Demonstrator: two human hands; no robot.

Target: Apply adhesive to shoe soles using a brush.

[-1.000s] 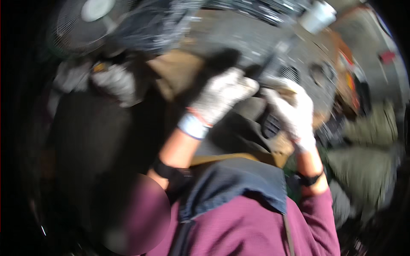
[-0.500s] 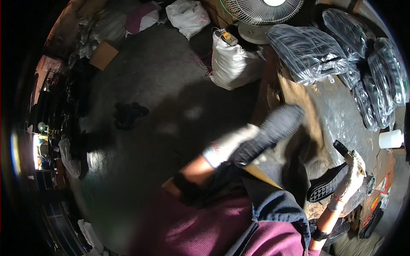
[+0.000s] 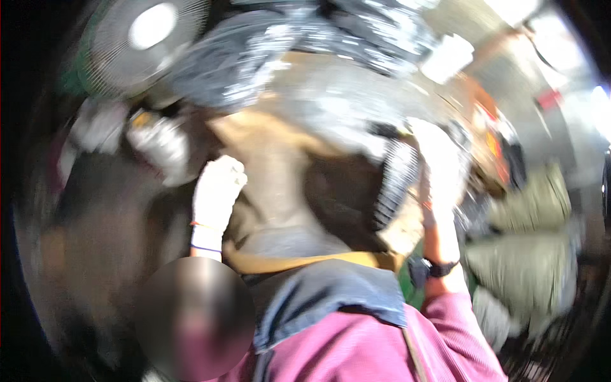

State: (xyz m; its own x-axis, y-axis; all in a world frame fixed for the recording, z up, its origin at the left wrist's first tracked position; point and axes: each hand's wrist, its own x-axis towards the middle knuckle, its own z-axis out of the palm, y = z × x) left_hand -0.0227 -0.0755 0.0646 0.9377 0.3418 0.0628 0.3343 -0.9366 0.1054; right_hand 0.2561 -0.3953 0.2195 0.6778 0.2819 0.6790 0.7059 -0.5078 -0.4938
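My left hand (image 3: 218,188), in a white knit glove, is over the left side of the work table (image 3: 270,172). Its fingers are curled in and no object shows in them. My right hand (image 3: 436,159), also gloved, is closed round a short tool with a dark end (image 3: 383,130); motion blur hides what kind it is. Right beside that hand stands a black shoe sole (image 3: 396,186) with a ridged tread, tilted on edge. Whether the right fingers touch the sole, I cannot tell.
Clear plastic bags of dark soles (image 3: 229,60) lie along the table's far side. A fan (image 3: 149,32) stands at far left, above a white sack (image 3: 162,143). A white container (image 3: 447,58) is at far right. Olive sacks (image 3: 525,254) lie to the right.
The view has swung to the right toward the table. My left hand has let go of the black shoe sole it held and is over the table. My right hand keeps the dark-ended tool.
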